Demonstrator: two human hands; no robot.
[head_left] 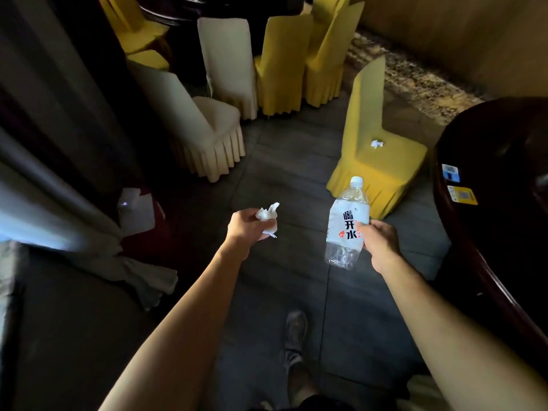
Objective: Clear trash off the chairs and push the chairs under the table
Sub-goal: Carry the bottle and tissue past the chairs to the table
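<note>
Crumpled tissue (267, 214), white, clamped in the curled fingers of the left hand (248, 226); its loose corners stick out above and below the fist. The fingers of the right hand (380, 239) are wrapped round the lower body of a clear plastic bottle (347, 221), with the thumb on its white label. The bottle is held roughly upright, its white cap on. Both hands are held out over the grey tiled floor (281, 161), apart from each other.

Just beyond the bottle stands a yellow-covered chair (364, 114), out in the open beside the dark round counter (504, 137) at right. A second tissue wad (377, 143) lies on its seat. Two stickers (462, 195) sit near the counter's edge. A cream-covered chair (207, 134) stands farther left, also in the open. Behind it, more covered chairs (281, 60), cream and yellow, stand close together. A pale curtain (59, 173) hangs at left. A shoe (295, 336) shows at bottom centre.
</note>
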